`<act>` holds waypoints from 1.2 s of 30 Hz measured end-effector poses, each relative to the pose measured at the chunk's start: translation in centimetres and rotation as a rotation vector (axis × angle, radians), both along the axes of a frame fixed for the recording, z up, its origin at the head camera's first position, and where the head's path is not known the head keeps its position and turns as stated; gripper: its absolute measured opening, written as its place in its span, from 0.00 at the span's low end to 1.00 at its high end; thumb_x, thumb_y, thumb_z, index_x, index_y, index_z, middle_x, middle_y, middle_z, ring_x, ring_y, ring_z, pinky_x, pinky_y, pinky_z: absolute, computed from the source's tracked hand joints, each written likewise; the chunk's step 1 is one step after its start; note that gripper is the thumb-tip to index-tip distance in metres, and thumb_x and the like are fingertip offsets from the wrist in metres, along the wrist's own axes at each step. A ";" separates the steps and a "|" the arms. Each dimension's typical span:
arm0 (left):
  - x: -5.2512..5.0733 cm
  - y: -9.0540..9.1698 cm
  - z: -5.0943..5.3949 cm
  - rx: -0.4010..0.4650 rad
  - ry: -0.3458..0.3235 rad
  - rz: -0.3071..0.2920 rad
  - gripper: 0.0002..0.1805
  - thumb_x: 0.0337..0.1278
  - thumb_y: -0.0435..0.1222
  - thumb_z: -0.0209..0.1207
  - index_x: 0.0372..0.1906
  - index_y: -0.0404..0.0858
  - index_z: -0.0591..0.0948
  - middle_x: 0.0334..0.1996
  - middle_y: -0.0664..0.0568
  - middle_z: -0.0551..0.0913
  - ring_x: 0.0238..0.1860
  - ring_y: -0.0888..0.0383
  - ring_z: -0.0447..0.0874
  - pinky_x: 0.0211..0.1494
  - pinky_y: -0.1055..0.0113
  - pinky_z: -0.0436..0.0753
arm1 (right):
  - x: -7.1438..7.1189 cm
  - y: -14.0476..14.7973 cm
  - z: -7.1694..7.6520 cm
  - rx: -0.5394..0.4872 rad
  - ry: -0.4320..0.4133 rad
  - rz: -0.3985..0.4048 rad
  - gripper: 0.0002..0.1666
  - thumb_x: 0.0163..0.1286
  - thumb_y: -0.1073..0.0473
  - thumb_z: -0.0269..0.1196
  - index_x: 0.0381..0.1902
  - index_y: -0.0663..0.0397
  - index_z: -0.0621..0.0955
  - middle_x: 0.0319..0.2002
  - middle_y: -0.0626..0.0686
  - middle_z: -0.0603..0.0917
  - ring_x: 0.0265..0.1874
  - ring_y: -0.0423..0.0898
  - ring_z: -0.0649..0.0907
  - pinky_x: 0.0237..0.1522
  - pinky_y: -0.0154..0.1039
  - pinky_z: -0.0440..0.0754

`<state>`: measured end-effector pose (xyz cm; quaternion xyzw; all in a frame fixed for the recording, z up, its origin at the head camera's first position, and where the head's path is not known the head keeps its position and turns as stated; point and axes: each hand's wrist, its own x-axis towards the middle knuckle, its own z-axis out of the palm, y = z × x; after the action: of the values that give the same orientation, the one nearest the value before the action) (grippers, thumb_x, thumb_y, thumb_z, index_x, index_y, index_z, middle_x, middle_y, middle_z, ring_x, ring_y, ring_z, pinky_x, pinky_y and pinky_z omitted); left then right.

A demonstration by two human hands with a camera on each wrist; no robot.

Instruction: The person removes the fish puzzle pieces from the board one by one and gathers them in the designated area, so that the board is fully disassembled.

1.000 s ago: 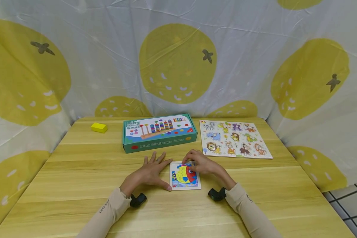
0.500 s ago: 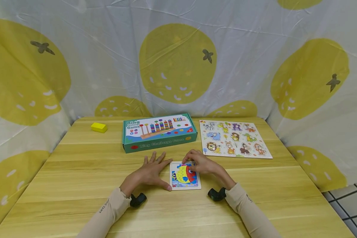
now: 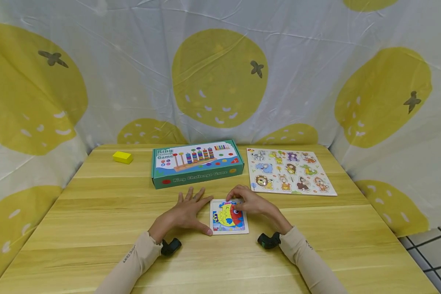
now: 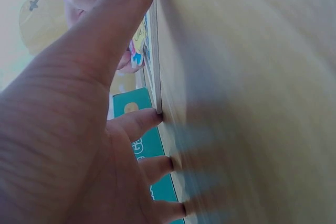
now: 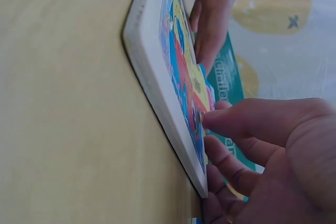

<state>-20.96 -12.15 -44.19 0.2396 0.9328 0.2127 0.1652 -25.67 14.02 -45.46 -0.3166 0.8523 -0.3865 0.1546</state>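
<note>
A small square puzzle board (image 3: 230, 232) with a fish picture lies flat on the table. Along its left side my left hand (image 3: 185, 213) is spread out, thumb at the near left corner and index finger at the far left one; the left wrist view shows the index fingertip touching the board's edge (image 4: 154, 61). Over the board's far right part, my right hand (image 3: 252, 203) pinches a puzzle piece (image 5: 202, 88) with yellow, blue and pink on it. That piece (image 4: 137, 45) is tilted up from the picture. My fingers partly cover it in the head view.
Behind the board stands a green Ring Challenge Game box (image 3: 198, 176). An animal puzzle board (image 3: 292, 171) lies at the back right of the table (image 3: 95, 204), and a yellow block (image 3: 122, 157) at the back left. A patterned cloth (image 3: 220, 81) hangs behind.
</note>
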 end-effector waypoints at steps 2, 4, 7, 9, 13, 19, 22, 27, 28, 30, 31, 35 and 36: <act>0.0 0.0 0.0 0.000 0.000 0.000 0.58 0.34 0.65 0.68 0.75 0.51 0.58 0.77 0.44 0.42 0.74 0.34 0.26 0.68 0.32 0.29 | 0.0 0.1 0.1 -0.040 -0.043 -0.002 0.12 0.63 0.69 0.61 0.46 0.58 0.80 0.47 0.53 0.77 0.49 0.49 0.71 0.53 0.44 0.70; 0.0 0.0 0.0 0.001 0.000 0.001 0.58 0.34 0.65 0.68 0.75 0.51 0.58 0.77 0.44 0.42 0.74 0.34 0.26 0.68 0.32 0.29 | -0.1 0.2 0.1 -0.076 -0.077 0.004 0.12 0.64 0.70 0.60 0.46 0.60 0.80 0.47 0.55 0.78 0.48 0.50 0.73 0.53 0.42 0.72; 0.0 0.0 0.0 0.003 -0.001 0.001 0.58 0.34 0.65 0.68 0.75 0.51 0.58 0.77 0.44 0.42 0.74 0.34 0.26 0.68 0.32 0.29 | -0.2 0.2 0.1 -0.112 -0.124 0.016 0.12 0.65 0.70 0.59 0.47 0.62 0.79 0.47 0.56 0.81 0.47 0.49 0.77 0.51 0.38 0.76; 0.0 0.0 0.0 0.003 -0.001 -0.001 0.58 0.34 0.65 0.68 0.75 0.51 0.58 0.77 0.44 0.41 0.74 0.34 0.26 0.68 0.32 0.29 | -0.3 0.2 0.0 -0.128 -0.155 0.022 0.12 0.66 0.71 0.58 0.47 0.63 0.79 0.48 0.58 0.82 0.46 0.49 0.78 0.50 0.37 0.77; -0.1 0.0 0.0 0.002 -0.001 -0.001 0.59 0.34 0.66 0.68 0.75 0.51 0.58 0.77 0.44 0.41 0.74 0.34 0.26 0.68 0.32 0.29 | -0.4 0.2 -0.2 -0.134 -0.176 0.021 0.13 0.66 0.71 0.57 0.48 0.63 0.79 0.48 0.58 0.82 0.45 0.49 0.79 0.49 0.35 0.77; -0.1 0.0 0.1 0.000 0.002 -0.001 0.58 0.34 0.66 0.68 0.75 0.51 0.58 0.77 0.44 0.42 0.73 0.34 0.26 0.68 0.32 0.29 | -0.4 0.2 -0.2 -0.126 -0.156 0.022 0.15 0.66 0.72 0.57 0.51 0.66 0.77 0.49 0.61 0.81 0.47 0.53 0.79 0.50 0.37 0.77; 0.0 0.1 0.1 0.000 0.001 -0.001 0.59 0.34 0.65 0.69 0.74 0.51 0.58 0.77 0.44 0.42 0.73 0.34 0.26 0.68 0.32 0.29 | -0.1 0.2 0.4 -0.115 -0.164 0.034 0.16 0.67 0.72 0.57 0.53 0.69 0.77 0.50 0.64 0.80 0.49 0.55 0.78 0.52 0.39 0.77; 0.0 0.1 0.0 -0.001 -0.003 0.004 0.59 0.33 0.65 0.69 0.75 0.51 0.58 0.77 0.44 0.41 0.74 0.34 0.26 0.68 0.32 0.29 | 1.0 0.1 2.5 -0.096 -0.162 0.078 0.17 0.68 0.72 0.57 0.54 0.71 0.77 0.53 0.65 0.80 0.51 0.56 0.78 0.54 0.42 0.77; 0.0 0.1 0.0 -0.002 -0.004 0.005 0.59 0.33 0.65 0.69 0.75 0.51 0.58 0.77 0.44 0.41 0.74 0.34 0.26 0.68 0.32 0.29 | 1.1 0.1 2.8 -0.100 -0.156 0.088 0.17 0.68 0.71 0.58 0.54 0.72 0.77 0.53 0.66 0.80 0.50 0.56 0.78 0.53 0.42 0.77; 0.0 0.1 -0.1 -0.006 -0.003 0.007 0.59 0.33 0.66 0.68 0.75 0.52 0.58 0.77 0.44 0.42 0.74 0.34 0.26 0.68 0.32 0.29 | 1.2 0.1 2.9 -0.101 -0.148 0.098 0.18 0.68 0.71 0.58 0.55 0.72 0.77 0.54 0.66 0.79 0.50 0.55 0.77 0.52 0.41 0.77; -0.1 0.1 -0.1 -0.007 -0.003 0.008 0.59 0.33 0.66 0.69 0.75 0.52 0.58 0.77 0.44 0.42 0.74 0.34 0.26 0.68 0.32 0.29 | 1.3 0.1 2.9 -0.104 -0.146 0.097 0.18 0.68 0.71 0.58 0.55 0.72 0.77 0.54 0.66 0.79 0.50 0.55 0.77 0.52 0.40 0.78; -0.1 0.1 -0.2 -0.009 -0.001 0.010 0.59 0.32 0.66 0.69 0.74 0.52 0.58 0.77 0.45 0.42 0.74 0.34 0.26 0.68 0.32 0.29 | 0.6 0.3 1.4 -0.097 -0.138 0.066 0.18 0.68 0.70 0.58 0.55 0.67 0.79 0.53 0.62 0.80 0.50 0.52 0.77 0.52 0.36 0.77; -0.1 0.1 -0.2 -0.009 0.000 0.010 0.59 0.32 0.66 0.69 0.74 0.52 0.58 0.77 0.45 0.42 0.74 0.34 0.26 0.68 0.32 0.29 | 0.4 0.3 1.0 -0.095 -0.139 0.059 0.17 0.68 0.69 0.58 0.55 0.66 0.79 0.53 0.62 0.80 0.50 0.52 0.77 0.52 0.36 0.76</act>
<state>-21.09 -12.08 -44.40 0.2344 0.9348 0.2094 0.1654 -25.27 14.31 -44.48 -0.3208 0.8106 -0.4429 0.2096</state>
